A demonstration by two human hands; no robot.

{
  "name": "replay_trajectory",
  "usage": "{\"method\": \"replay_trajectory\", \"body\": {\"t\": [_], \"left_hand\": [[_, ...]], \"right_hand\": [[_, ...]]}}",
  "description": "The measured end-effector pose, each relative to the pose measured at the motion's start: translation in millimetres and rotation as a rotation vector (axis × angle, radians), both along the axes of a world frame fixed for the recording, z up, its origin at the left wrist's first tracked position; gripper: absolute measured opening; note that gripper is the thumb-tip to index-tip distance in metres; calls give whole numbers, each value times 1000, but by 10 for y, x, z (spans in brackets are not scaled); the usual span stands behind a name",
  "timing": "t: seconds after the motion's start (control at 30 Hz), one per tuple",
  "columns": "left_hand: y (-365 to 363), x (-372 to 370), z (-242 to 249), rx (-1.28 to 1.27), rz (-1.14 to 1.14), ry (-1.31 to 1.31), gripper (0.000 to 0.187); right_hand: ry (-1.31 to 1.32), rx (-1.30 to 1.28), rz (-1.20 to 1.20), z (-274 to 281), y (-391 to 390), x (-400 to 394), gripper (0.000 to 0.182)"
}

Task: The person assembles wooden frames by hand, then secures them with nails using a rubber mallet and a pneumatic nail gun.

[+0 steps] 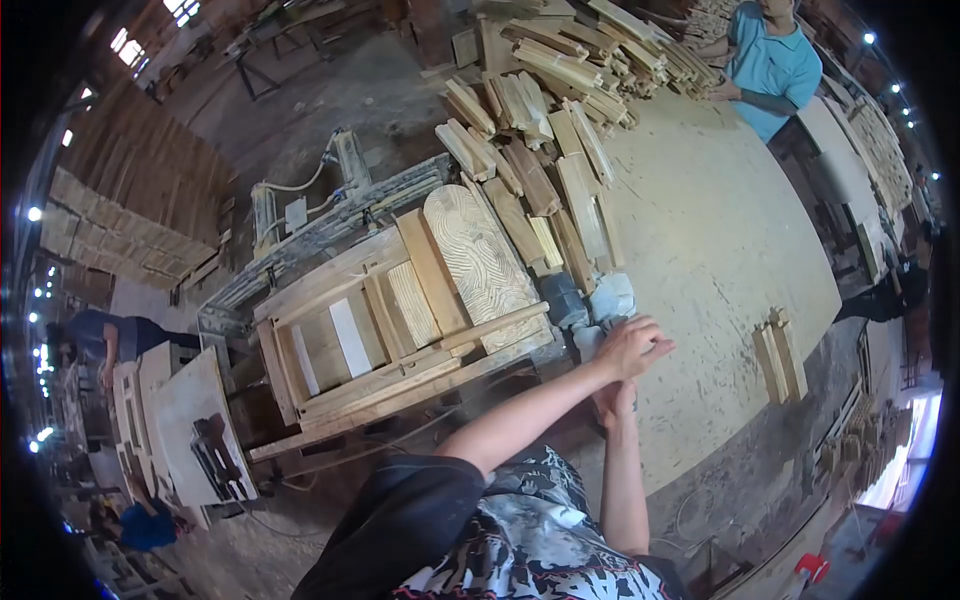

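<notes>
My left hand (632, 346) reaches across from the left, near the edge of the big pale board, with its fingers loosely bent and a little apart. Nothing shows in it. Just below it, close against the left wrist, is my right hand (615, 402); its fingers are mostly hidden. Beyond my hands lie a pale grey-blue lump (612, 297) and a darker grey one (565, 300), whose kind I cannot make out. To the left, a wooden frame (375, 365) with slats rests on a machine bed, beside a thick round-ended wooden block (478, 255).
Wood pieces (535, 180) are heaped along the far left of the pale board (710, 250). Two strips (780, 358) lie at its right edge. A co-worker in a blue shirt (778, 65) stands at the far end. Stacked timber (130, 220) stands left, behind the machine (340, 195).
</notes>
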State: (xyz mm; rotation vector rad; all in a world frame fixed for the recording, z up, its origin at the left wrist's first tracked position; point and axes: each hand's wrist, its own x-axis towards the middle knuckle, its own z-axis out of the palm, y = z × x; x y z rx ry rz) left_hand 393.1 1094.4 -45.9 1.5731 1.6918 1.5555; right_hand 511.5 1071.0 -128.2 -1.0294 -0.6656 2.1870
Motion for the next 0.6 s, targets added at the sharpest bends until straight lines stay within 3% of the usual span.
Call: {"method": "replay_trajectory", "body": {"t": [0.23, 0.43, 0.53, 0.6], "left_hand": [[283, 164, -302, -188, -55, -39, 33], [7, 3, -179, -266, 1, -17, 29], [-221, -20, -210, -64, 186, 109, 28], [-449, -325, -206, -108, 292, 260, 29]], "right_hand": [[133, -219, 10, -464, 147, 177, 38], [302, -327, -38, -67, 154, -101, 37], [332, -274, -25, 115, 170, -216, 43], [287, -266, -66, -46, 408, -74, 43]]}}
